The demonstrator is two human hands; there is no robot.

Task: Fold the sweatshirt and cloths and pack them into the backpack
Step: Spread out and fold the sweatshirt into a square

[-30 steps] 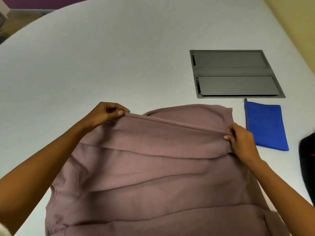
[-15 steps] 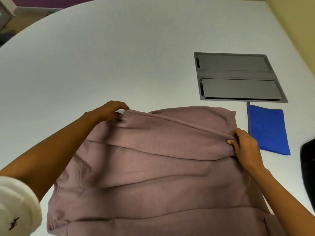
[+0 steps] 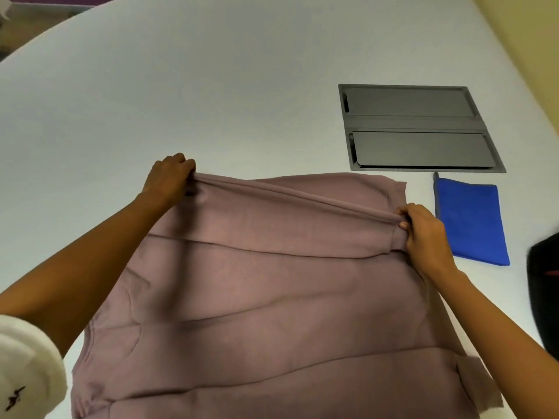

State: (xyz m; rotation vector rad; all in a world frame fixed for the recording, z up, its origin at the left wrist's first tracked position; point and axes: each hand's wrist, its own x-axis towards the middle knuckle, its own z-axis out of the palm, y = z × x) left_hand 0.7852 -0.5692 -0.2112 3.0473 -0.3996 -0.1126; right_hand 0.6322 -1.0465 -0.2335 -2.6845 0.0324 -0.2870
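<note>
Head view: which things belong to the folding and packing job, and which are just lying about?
Job: sweatshirt, held by left hand and right hand; blue cloth; black bag at right edge, probably the backpack.
Lying about: grey panel set in the table.

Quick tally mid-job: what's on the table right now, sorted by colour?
Mauve: 1, the sweatshirt
Blue: 1, the folded cloth
Black: 1, a black object cut off at the right edge, perhaps the backpack
Grey: 1, the hatch panel set in the tabletop
Total: 4
</note>
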